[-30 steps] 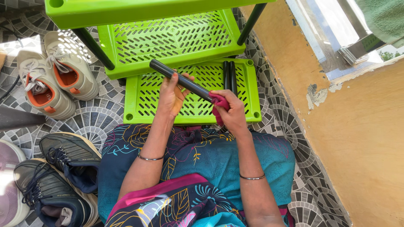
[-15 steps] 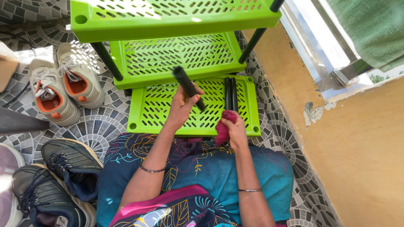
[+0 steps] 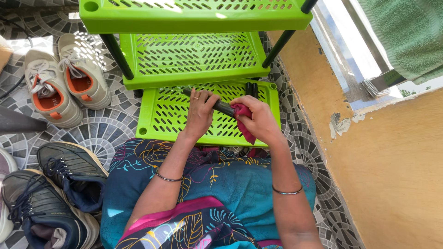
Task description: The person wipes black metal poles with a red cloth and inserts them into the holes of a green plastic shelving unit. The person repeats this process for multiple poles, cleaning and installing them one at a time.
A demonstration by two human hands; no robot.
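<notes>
Left of the green rack (image 3: 157, 124), grey-and-orange sneakers (image 3: 64, 83) and dark shoes (image 3: 60, 184) are lying; over its lowest shelf my left hand (image 3: 200, 113) is gripping the black rod (image 3: 221, 107); my right hand (image 3: 258, 121) is clamping a red cloth (image 3: 242, 117) around it; two more rods (image 3: 251, 88) are lying just behind.

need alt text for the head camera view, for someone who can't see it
Seen from above, a seated person's left hand holds a black plastic tube while the right hand presses a dark red cloth around it, over a lime green slotted plastic shelf panel. Beige and orange sneakers sit on the patterned tile floor.
</notes>
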